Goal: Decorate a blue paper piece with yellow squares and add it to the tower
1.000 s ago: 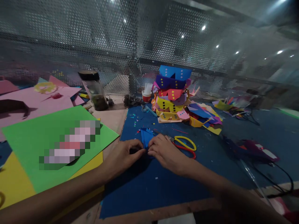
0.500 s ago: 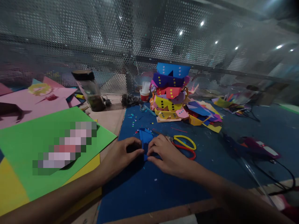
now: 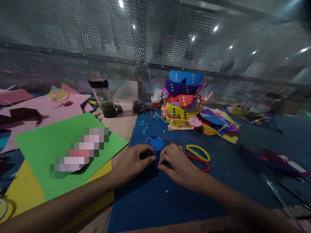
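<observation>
A small folded piece of blue paper (image 3: 156, 144) lies on the dark blue mat (image 3: 170, 197) in front of me. My left hand (image 3: 132, 161) pinches its near left edge with curled fingers. My right hand (image 3: 178, 163) presses and pinches the near right edge, fingertips almost meeting those of the left. Most of the paper's lower part is hidden under my fingers. Yellow-and-red-handled scissors (image 3: 196, 153) lie just right of my right hand.
A stack of coloured folded paper pieces (image 3: 184, 100) stands behind the scissors, with loose pieces (image 3: 218, 123) spread to its right. Green sheet (image 3: 48, 149), yellow sheet (image 3: 19, 191) and pink sheets (image 3: 36, 106) cover the left. A dark-lidded jar (image 3: 103, 97) and a small cup (image 3: 155, 101) stand before the perforated metal wall (image 3: 97, 48).
Both hands stay pinched on the blue paper with small finger shifts; the view has drifted slightly, so everything sits a little further right and lower.
</observation>
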Demonstrator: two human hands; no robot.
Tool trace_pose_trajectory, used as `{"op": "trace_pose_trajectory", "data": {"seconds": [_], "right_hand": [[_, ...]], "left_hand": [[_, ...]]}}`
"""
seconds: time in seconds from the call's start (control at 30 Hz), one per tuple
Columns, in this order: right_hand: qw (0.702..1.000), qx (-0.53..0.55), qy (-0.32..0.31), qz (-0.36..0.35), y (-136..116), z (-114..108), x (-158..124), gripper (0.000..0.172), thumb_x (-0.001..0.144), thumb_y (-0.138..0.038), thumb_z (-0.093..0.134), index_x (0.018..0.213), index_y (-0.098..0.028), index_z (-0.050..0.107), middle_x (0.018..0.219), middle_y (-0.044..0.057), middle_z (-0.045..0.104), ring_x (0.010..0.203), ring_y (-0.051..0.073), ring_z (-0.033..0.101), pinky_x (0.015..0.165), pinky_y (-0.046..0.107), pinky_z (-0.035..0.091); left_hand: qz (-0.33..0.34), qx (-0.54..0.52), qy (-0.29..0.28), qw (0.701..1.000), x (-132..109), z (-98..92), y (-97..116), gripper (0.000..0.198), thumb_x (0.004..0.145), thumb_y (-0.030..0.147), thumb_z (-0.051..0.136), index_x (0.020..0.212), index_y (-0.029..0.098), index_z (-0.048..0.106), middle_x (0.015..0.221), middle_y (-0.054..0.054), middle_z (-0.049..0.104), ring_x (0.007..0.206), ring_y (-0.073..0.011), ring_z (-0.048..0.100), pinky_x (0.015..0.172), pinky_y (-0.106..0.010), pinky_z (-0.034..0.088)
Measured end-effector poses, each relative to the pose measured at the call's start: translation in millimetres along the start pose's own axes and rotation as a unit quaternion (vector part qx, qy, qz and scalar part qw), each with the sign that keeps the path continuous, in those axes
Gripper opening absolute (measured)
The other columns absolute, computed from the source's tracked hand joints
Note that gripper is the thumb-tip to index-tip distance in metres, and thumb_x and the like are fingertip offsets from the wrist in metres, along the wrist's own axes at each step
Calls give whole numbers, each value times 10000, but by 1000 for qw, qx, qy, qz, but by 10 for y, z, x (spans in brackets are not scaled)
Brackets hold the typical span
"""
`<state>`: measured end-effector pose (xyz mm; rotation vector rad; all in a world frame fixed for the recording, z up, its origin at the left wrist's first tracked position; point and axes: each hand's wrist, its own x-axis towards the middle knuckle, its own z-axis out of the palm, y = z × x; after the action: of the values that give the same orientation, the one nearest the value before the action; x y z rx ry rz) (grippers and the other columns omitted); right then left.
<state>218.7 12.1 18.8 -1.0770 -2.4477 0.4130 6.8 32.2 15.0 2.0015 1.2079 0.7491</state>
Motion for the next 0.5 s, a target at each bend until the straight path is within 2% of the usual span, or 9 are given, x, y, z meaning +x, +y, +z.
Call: {"op": "trace_pose_trajectory", "data": {"seconds": [0.07, 0.3, 0.4, 0.5], "right_hand": [[1000, -1, 0, 0, -1, 2, 1, 83, 879, -274, 640, 860, -195, 627, 985, 35, 605, 1017, 208, 474, 891, 393, 373], [1000, -17, 2, 6, -41, -20, 16, 84, 869, -279, 650, 857, -199, 626, 993, 23, 613, 1027, 210, 481, 906, 396, 363], [999, -46, 4, 9, -21, -174, 15, 90, 880, -291, 635, 912, -207, 625, 1017, 22, 620, 1020, 205, 506, 899, 390, 378], [994, -101, 17, 41, 103, -408, -53, 109, 899, -262, 601, 985, -199, 620, 1010, 42, 624, 967, 199, 548, 861, 362, 421]], "left_hand": [[-2, 8, 8, 1000, -4, 12, 3, 203, 830, 371, 579, 908, 213, 681, 903, -30, 724, 863, -212, 650, 784, -323, 485], [-12, -68, 7, 998, 3, 33, 2, 176, 830, 329, 585, 949, 205, 624, 928, -32, 727, 880, -210, 670, 794, -330, 500], [-19, -68, 2, 997, 10, 32, -19, 174, 841, 338, 575, 940, 207, 631, 907, -29, 734, 851, -207, 675, 769, -318, 500], [-28, -67, 1, 997, 13, 16, -21, 196, 835, 354, 586, 955, 211, 646, 921, -24, 740, 855, -209, 678, 761, -308, 496]]}}
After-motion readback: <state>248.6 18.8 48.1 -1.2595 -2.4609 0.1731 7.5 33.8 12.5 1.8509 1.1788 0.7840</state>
